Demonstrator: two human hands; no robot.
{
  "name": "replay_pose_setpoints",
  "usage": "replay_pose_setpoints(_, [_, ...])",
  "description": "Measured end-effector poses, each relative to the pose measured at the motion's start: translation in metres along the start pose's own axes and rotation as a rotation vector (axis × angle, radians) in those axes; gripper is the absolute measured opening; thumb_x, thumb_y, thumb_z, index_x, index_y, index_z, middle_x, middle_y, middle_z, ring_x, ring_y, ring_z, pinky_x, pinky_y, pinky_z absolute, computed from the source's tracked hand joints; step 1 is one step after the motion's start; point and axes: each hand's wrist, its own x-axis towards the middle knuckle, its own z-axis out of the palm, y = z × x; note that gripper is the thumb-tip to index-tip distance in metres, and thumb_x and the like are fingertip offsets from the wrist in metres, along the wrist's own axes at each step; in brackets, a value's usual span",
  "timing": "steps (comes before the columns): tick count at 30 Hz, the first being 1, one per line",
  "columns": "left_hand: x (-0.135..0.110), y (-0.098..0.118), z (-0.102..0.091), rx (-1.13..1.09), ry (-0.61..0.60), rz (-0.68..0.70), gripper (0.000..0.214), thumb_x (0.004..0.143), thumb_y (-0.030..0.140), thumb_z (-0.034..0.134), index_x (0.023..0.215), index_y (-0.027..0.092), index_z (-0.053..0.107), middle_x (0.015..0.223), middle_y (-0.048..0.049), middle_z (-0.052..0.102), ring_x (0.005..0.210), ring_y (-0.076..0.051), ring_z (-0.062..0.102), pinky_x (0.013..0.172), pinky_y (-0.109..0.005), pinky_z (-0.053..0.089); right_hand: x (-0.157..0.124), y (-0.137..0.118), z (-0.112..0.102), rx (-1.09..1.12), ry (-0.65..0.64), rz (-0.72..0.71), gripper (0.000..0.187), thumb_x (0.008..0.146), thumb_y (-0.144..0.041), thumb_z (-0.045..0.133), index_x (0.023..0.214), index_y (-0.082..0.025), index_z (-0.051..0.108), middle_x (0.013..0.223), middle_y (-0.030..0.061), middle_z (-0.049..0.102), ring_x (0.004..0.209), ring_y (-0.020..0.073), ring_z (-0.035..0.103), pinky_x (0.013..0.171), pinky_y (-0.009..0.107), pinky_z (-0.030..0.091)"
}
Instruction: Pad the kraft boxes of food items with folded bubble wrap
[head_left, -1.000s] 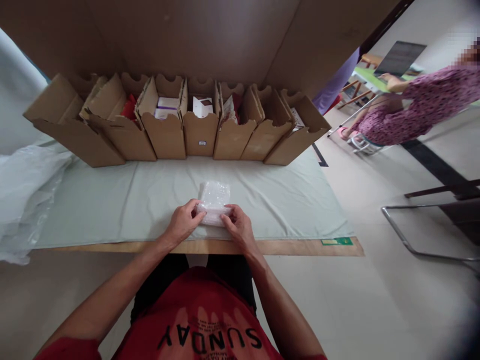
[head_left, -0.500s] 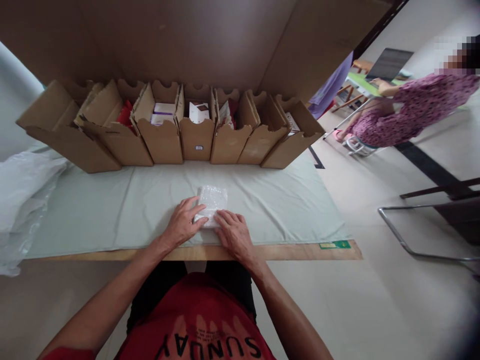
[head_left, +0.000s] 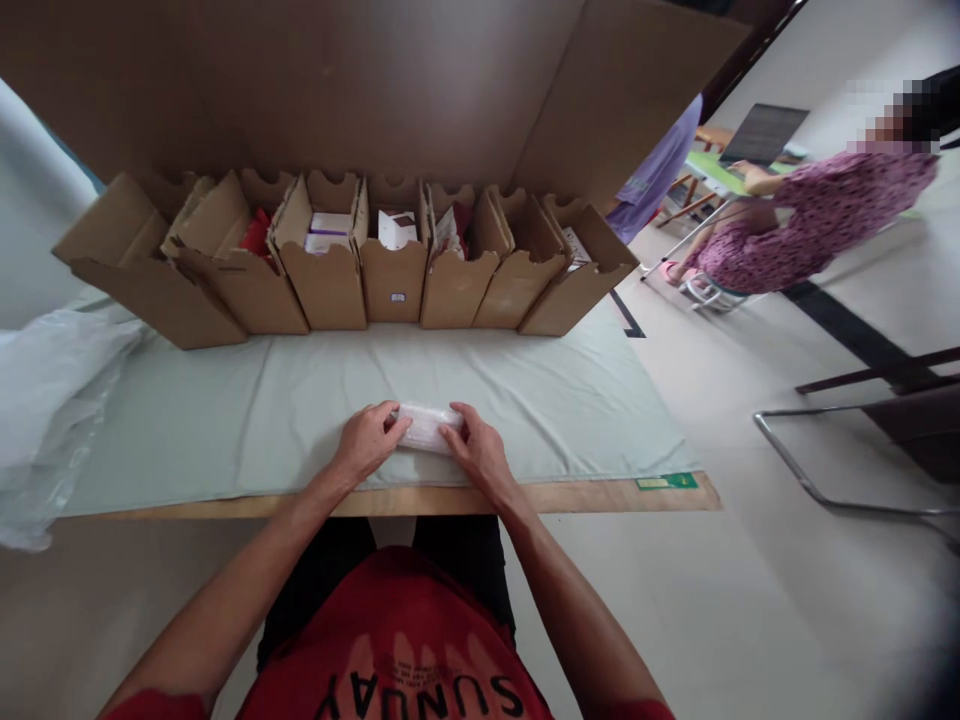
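Note:
A small bundle of clear bubble wrap [head_left: 427, 428] lies near the front of the cloth-covered table [head_left: 300, 390]; whatever is inside it cannot be made out. My left hand [head_left: 369, 440] grips its left end between thumb and fingers. At the right end, my right hand [head_left: 480, 448] pinches it the same way. The bundle looks long and narrow, running crosswise between both hands.
Several open cardboard bins [head_left: 397, 285] stand in a row at the back, some holding small packages. Clear plastic sheeting [head_left: 60, 400] hangs over the left edge. A person [head_left: 817, 220] sits at a laptop [head_left: 765, 133] on the right, beyond a metal-framed chair [head_left: 795, 465].
The flat, squarish bubble wrap has become a narrower bundle. My hands have shifted from lying over its near part to gripping its two ends.

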Motion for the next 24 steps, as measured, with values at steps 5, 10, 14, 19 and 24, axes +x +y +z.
replay_pose_setpoints(5, [0.014, 0.004, 0.011, 0.178, 0.138, 0.034, 0.027, 0.09, 0.032, 0.059, 0.113, 0.02, 0.066, 0.099, -0.0088, 0.072, 0.092, -0.023, 0.066, 0.082, -0.033, 0.049, 0.005, 0.0, 0.015, -0.256, 0.128, -0.023, 0.042, 0.093, -0.034, 0.063, 0.131, -0.014, 0.063, 0.109, 0.0142, 0.071, 0.1, 0.0267, 0.067, 0.09, 0.038, 0.051])
replay_pose_setpoints(10, [0.029, 0.01, 0.006, 0.297, -0.048, 0.003, 0.025, 0.083, 0.031, 0.06, 0.104, 0.021, 0.068, 0.092, -0.0067, 0.072, 0.085, -0.023, 0.067, 0.072, -0.03, 0.046, 0.031, 0.033, -0.04, -0.203, 0.221, -0.17, 0.028, 0.093, -0.038, 0.064, 0.113, -0.018, 0.07, 0.111, 0.0126, 0.071, 0.101, 0.026, 0.066, 0.091, 0.039, 0.051])
replay_pose_setpoints(14, [0.036, 0.015, 0.002, 0.321, -0.162, 0.001, 0.016, 0.081, 0.027, 0.057, 0.092, 0.02, 0.067, 0.091, -0.0079, 0.071, 0.086, -0.024, 0.067, 0.071, -0.031, 0.045, 0.093, 0.058, -0.146, -0.425, 0.539, -0.122, 0.034, 0.092, -0.029, 0.058, 0.122, -0.016, 0.066, 0.126, 0.0171, 0.068, 0.112, 0.0329, 0.061, 0.096, 0.048, 0.046])
replay_pose_setpoints(19, [0.033, 0.017, 0.006, 0.256, -0.143, 0.027, 0.005, 0.077, 0.024, 0.057, 0.081, 0.021, 0.058, 0.091, -0.0063, 0.067, 0.084, -0.022, 0.064, 0.073, -0.031, 0.043, 0.178, 0.051, -0.231, -0.766, 0.364, -0.068, 0.05, 0.084, -0.02, 0.061, 0.133, -0.01, 0.063, 0.131, 0.0198, 0.068, 0.118, 0.0343, 0.059, 0.097, 0.045, 0.041])
replay_pose_setpoints(24, [0.02, 0.016, 0.002, 0.021, -0.212, -0.093, 0.009, 0.076, 0.028, 0.055, 0.075, 0.023, 0.048, 0.067, 0.003, 0.055, 0.064, -0.016, 0.053, 0.062, -0.028, 0.036, 0.189, 0.043, -0.244, -0.927, 0.033, -0.06, 0.028, 0.086, -0.022, 0.056, 0.103, -0.018, 0.078, 0.091, 0.0101, 0.077, 0.085, 0.0243, 0.066, 0.072, 0.033, 0.041])
